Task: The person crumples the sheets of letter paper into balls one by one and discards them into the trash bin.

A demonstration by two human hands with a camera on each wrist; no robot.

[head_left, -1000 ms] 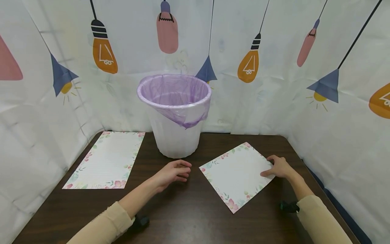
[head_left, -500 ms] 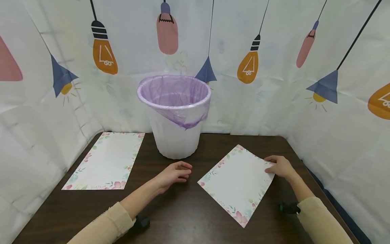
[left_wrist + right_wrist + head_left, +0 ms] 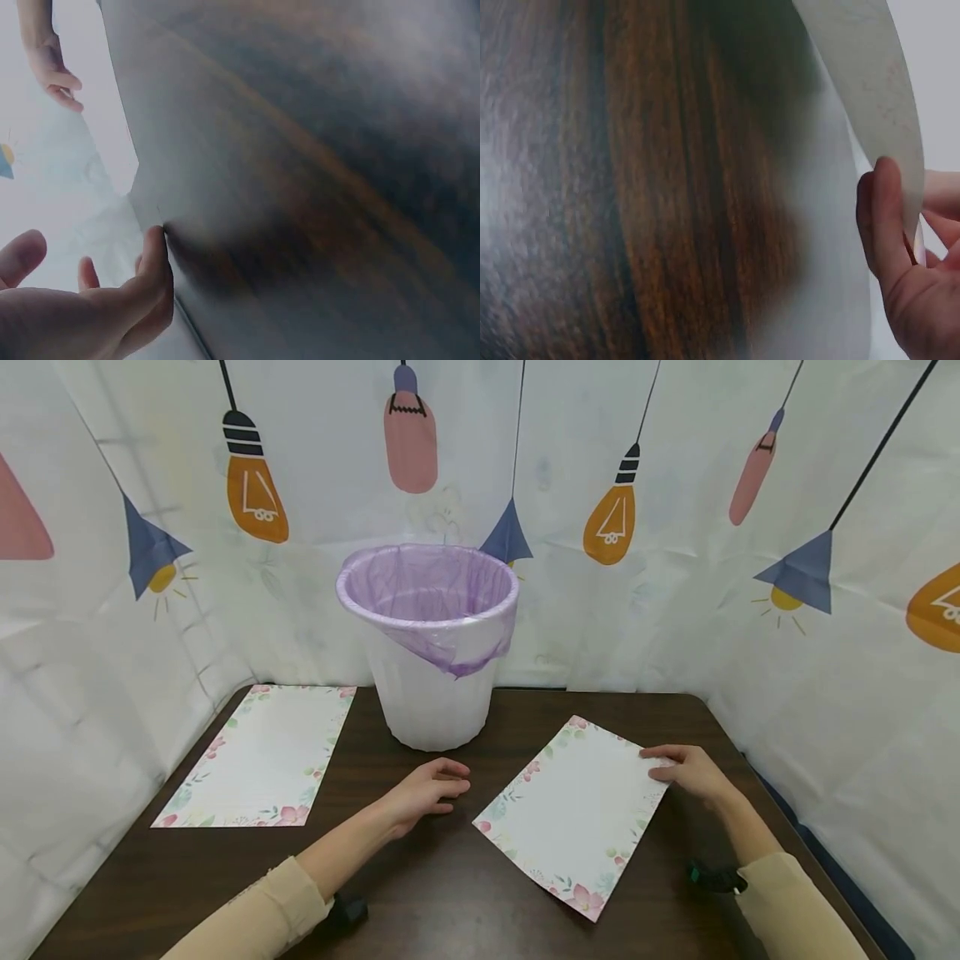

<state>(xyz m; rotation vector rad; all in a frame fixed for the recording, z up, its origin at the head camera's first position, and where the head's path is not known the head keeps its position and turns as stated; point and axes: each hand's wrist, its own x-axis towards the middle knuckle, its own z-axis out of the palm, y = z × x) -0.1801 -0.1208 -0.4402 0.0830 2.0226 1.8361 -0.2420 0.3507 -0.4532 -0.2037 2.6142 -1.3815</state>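
While the white wastebasket (image 3: 427, 697) occupies the far middle of the tabletop (image 3: 450, 906), two sheets of paper flank it: a flower-bordered sheet (image 3: 258, 756) flat on the left, and a second flower-bordered sheet (image 3: 573, 810) on the right, turned at an angle, in my grip. A purple liner bag (image 3: 435, 585) lines the basket, folds over the rim and hangs down its near side. The basket covers part of one blue printed lampshade (image 3: 507, 533) on the white fabric backdrop (image 3: 300, 610).

Counts: wastebasket, 1; liner, 1; paper sheets, 2; orange printed bulbs (image 3: 255, 497), 3, the rightmost cut off at the view's edge; blue lampshades, 3.

Pose: my right arm reaches forward and inward from the right. My right hand (image 3: 693, 772) pinches the angled sheet by its far right corner, thumb and fingers (image 3: 889, 202) closed on the paper; the right wrist view shows the sheet curving where I hold it. My left hand (image 3: 423, 789) lies in front of the basket, between the sheets, its fingers loosely bent, thumb apart, holding nothing. Whether it touches the tabletop, I cannot tell.
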